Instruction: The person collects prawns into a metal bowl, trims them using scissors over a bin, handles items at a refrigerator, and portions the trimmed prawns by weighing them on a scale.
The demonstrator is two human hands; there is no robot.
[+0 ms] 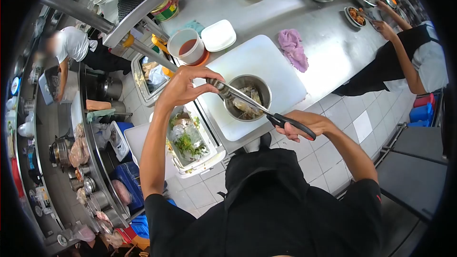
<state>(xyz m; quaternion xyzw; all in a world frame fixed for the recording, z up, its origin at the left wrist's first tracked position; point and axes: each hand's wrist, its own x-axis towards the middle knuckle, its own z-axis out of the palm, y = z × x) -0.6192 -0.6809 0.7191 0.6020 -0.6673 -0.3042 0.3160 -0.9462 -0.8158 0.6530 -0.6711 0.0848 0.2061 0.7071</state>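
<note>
My right hand [302,124] is closed round the black handles of a pair of kitchen scissors [252,102]. The blades point up and left across a steel bowl [267,96], toward my left hand. Pinched between the thumb and fingers of my left hand [188,84] is a greyish, banded prawn [216,85], at the bowl's left rim by the blade tips. Whether the blades touch it I cannot tell. More greyish, translucent prawns [251,102] lie in the bowl, partly hidden by the scissors. Under the bowl is a white cutting board [238,131].
A purple cloth [293,50], a white dish [219,35] and a tub of red liquid [186,47] surround the board. Below left stands a bin with green scraps [188,145]. A metal rail [138,12] crosses upper left. One co-worker [395,62] stands right, another [78,47] far left.
</note>
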